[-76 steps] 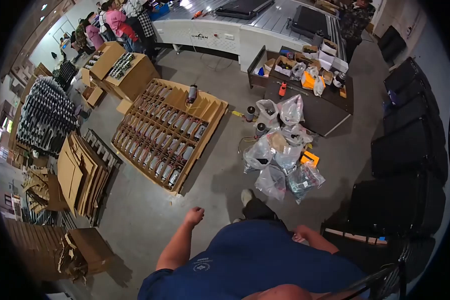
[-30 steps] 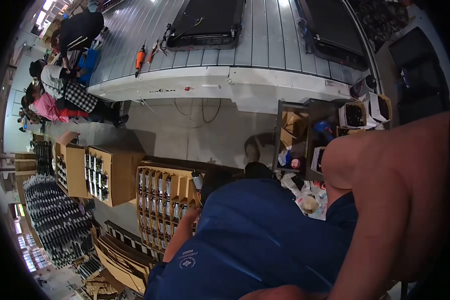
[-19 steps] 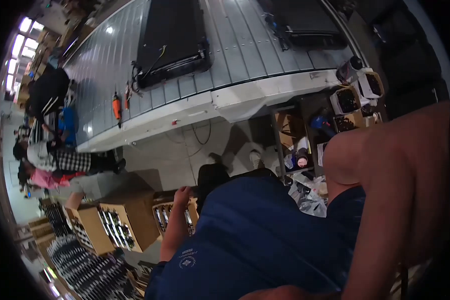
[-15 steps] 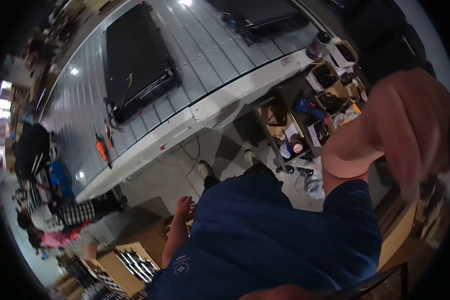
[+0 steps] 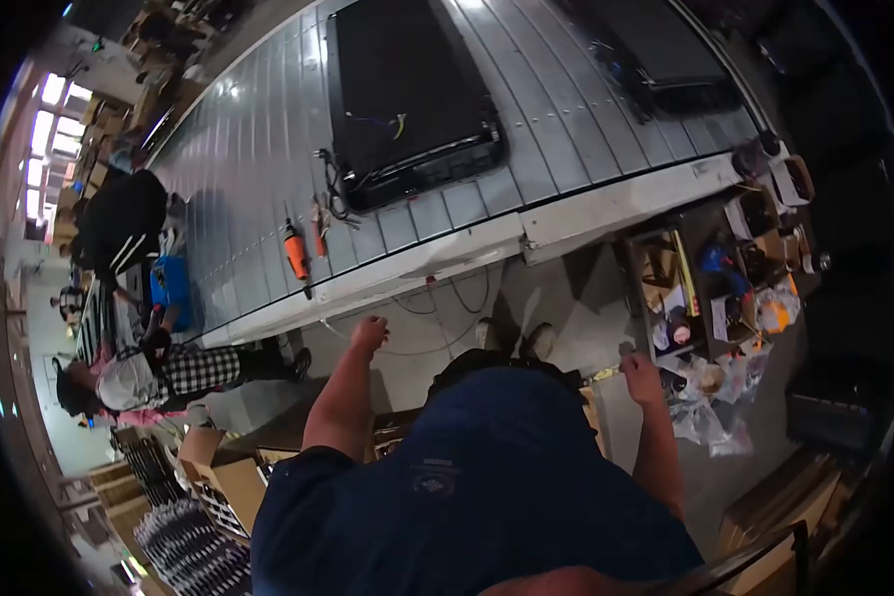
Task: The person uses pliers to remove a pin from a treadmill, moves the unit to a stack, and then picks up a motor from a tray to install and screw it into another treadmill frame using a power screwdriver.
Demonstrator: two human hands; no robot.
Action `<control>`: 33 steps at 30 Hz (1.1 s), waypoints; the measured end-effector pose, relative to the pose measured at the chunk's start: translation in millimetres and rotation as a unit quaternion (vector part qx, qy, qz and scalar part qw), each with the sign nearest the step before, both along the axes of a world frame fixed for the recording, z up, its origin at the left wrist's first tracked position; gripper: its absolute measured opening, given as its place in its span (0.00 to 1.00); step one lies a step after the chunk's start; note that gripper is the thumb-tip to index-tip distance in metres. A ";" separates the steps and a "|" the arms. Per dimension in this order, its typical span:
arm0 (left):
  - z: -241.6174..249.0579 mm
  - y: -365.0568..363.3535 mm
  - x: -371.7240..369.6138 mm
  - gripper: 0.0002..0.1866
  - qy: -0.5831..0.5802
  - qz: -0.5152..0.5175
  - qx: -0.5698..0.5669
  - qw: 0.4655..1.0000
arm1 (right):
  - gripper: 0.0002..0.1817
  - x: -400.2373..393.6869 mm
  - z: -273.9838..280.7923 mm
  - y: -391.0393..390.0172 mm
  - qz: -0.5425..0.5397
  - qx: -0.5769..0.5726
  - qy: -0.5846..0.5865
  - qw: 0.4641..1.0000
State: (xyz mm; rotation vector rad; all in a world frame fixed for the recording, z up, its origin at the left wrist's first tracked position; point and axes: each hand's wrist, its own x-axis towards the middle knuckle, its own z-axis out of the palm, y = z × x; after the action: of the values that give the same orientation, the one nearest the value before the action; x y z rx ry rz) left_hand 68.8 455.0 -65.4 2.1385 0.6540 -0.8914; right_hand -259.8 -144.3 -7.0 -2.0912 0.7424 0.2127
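Observation:
My left hand (image 5: 370, 335) hangs in the air just in front of the white edge of the slatted metal conveyor table (image 5: 417, 266). Its fingers are curled in, with nothing visible in them. Out to my right side is my right hand (image 5: 643, 377), its fingers closed around a small greyish thing too small to name. Nearest to it stands the open parts cart (image 5: 705, 328). On the conveyor lie an orange power screwdriver (image 5: 296, 255), red-handled pliers (image 5: 320, 228) and a long black flat machine (image 5: 412, 99) with loose wires on top.
A second black machine (image 5: 680, 60) lies farther right on the conveyor. Plastic bags (image 5: 705, 422) sit on the floor by the cart. Cardboard boxes (image 5: 204, 447) with metal parts stand behind me at left. Two people, one in a checked garment (image 5: 199, 374), are at the left end.
My right arm has come down from its raised position at the right to beside my body. My left hand has moved up and forward towards the conveyor edge. The view has turned left.

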 end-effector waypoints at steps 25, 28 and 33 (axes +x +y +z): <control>-68.2 224.0 248.3 0.18 -0.057 0.258 -0.147 0.953 | 0.16 122.8 36.0 231.0 -0.173 0.184 0.339 0.906; -59.5 201.7 250.2 0.16 -0.098 0.361 -0.283 0.883 | 0.16 138.2 44.7 230.4 -0.164 0.203 0.321 0.910; 52.6 95.2 241.6 0.12 -0.205 0.181 -0.186 0.944 | 0.17 131.9 14.1 215.8 -0.179 0.227 0.329 0.899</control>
State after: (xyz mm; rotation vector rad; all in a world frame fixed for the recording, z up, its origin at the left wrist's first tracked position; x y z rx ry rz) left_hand 310.4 550.2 -12.8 1.7110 0.5809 -0.3201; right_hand -127.8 71.4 7.1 -1.3896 1.3166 0.8282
